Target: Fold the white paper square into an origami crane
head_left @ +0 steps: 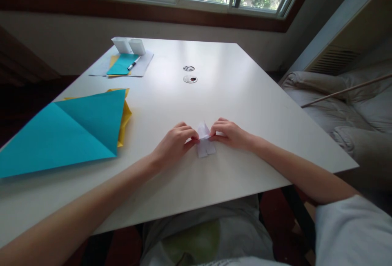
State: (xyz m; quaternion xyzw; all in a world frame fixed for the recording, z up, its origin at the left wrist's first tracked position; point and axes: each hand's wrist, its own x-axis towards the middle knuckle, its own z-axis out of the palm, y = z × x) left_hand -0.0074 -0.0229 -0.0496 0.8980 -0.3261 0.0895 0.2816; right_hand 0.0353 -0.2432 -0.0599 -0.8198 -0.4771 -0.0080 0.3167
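Observation:
A small piece of folded white paper (206, 145) lies near the front of the white table (245, 90), with a pointed flap standing up at its far side. My left hand (177, 141) pinches its left edge between thumb and fingers. On the opposite edge, my right hand (229, 132) closes in a similar pinch. The fingertips cover both side edges of the paper, so the folds there are hidden.
Left of my hands lies a large creased teal sheet (82, 131) over yellow folded paper (125, 123). Farther back are a small teal sheet (121, 65), a marker (134, 63) and white folded paper pieces (136, 47). Two round grommets (190, 79) sit mid-table. A padded seat (321, 90) stands right.

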